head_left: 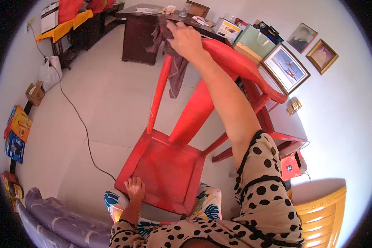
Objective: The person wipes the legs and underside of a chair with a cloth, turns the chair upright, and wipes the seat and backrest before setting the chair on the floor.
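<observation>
Past the dotted shirt point(261, 198), with the red chair point(195, 110) between both hands, resting the loosely spread left hand point(135, 188) on the near-left edge of the seat point(167, 169) and clutching a dark cloth point(178, 76) in the curled right hand point(186, 40) at the left end of the top rail point(234, 58).
</observation>
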### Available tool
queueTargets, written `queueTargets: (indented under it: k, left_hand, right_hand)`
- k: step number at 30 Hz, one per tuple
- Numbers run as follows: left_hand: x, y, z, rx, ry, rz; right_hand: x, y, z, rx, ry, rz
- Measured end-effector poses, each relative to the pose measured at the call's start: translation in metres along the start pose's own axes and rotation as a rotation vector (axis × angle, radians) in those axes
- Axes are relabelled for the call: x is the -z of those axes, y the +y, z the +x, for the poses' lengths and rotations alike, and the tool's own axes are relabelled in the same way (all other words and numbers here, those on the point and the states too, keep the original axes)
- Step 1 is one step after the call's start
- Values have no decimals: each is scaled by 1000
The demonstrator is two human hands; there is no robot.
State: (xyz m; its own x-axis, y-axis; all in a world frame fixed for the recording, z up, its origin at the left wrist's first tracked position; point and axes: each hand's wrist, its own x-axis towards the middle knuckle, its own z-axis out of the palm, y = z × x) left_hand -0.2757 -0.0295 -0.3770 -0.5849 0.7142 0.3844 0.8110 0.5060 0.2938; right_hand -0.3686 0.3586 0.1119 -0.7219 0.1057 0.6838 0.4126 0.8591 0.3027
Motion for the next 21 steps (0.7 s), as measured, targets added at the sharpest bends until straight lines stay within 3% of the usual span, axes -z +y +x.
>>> queueTargets:
  k: [6,7,8,10,16,21]
  left_hand:
    - [-4,-1,-4,-72,141,88]
    - [1,0,-1,-76,150,78]
    - [-2,-2,-2,-54,106,58]
    - [-2,-3,-3,-17,29,23]
    - [6,0,1,-22,30,13]
    - [5,1,0,6,10,6]
  right_hand:
    - [61,65,-68,116,-52,-156]
    - [72,77,-80,32,-110,-65]
    - [70,108,-94,70,4,31]
    - [79,161,-127,-72,13,-14]
    - [141,176,-222,-283,42,-19]
    - [163,118,-258,-118,118,-222]
